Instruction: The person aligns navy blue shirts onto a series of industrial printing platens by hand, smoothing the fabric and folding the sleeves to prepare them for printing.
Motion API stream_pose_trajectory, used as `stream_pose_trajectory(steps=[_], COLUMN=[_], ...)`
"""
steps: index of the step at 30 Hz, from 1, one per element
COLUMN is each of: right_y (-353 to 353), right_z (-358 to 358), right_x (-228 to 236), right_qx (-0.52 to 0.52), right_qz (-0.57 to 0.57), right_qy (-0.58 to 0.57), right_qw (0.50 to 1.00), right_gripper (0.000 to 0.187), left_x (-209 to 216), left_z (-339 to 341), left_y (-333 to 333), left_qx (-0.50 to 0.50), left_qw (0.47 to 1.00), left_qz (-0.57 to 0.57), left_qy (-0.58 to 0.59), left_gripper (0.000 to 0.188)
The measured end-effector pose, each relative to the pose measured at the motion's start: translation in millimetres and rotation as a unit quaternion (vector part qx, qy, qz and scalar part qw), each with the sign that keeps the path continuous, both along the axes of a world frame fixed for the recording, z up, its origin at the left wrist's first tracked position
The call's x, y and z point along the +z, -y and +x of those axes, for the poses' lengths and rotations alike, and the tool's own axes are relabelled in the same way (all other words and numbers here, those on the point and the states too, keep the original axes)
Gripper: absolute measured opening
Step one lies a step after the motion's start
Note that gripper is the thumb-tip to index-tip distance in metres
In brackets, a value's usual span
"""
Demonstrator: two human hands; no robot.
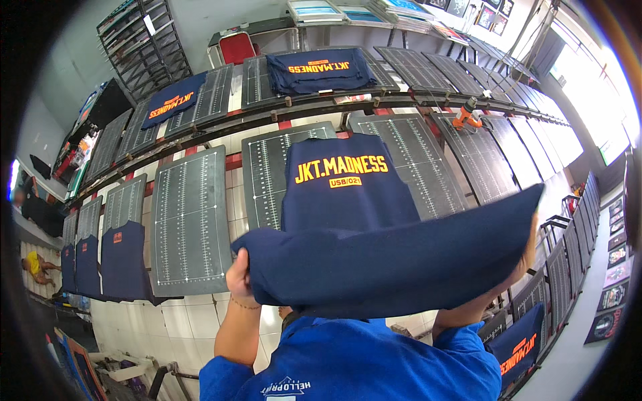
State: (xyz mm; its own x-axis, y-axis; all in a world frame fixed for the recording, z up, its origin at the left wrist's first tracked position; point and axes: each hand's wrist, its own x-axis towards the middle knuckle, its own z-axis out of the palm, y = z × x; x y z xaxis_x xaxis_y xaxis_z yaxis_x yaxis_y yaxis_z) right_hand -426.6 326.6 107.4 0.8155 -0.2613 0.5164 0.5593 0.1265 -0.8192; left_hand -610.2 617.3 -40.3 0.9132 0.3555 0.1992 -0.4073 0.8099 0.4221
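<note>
A wide fold of navy shirt fabric (394, 267) is stretched between my two hands, raised above the near edge of the printing boards. My left hand (239, 274) is closed on its left end, thumb up. On the right my right hand (533, 234) holds the higher end; cloth hides most of its fingers. Just beyond lies a navy sleeveless shirt (344, 204) with orange and yellow lettering, flat on a dark gridded board (264, 167). The raised cloth covers its lower part, so I cannot tell whether the two are one piece.
Gridded boards (190, 220) run in rows on a metal frame. Navy shirts lie at the far side (321, 70) and left (124, 260). An orange and grey heat gun (467, 115) sits on a board at right. A red chair (237, 49) stands behind; another person (43, 210) is far left.
</note>
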Motion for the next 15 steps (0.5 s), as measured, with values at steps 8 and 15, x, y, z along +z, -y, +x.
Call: stream_pose_trajectory(steps=[8,15], right_y=[18,-25], right_z=[225,309], right_x=[-70,-37], right_qx=[0.340,0.341], right_qz=[0.139,0.143], right_qy=[-0.300,-0.217], right_qw=[0.880,0.903], right_gripper=[0.024,0.023], left_x=[-7,91], left_z=[164,229], left_y=[-103,-188], left_qx=[0.179,0.284], left_qw=[0.966,0.932], left_qz=[0.026,0.185], left_qy=[-0.186,-0.128], left_gripper=[0.032,0.024])
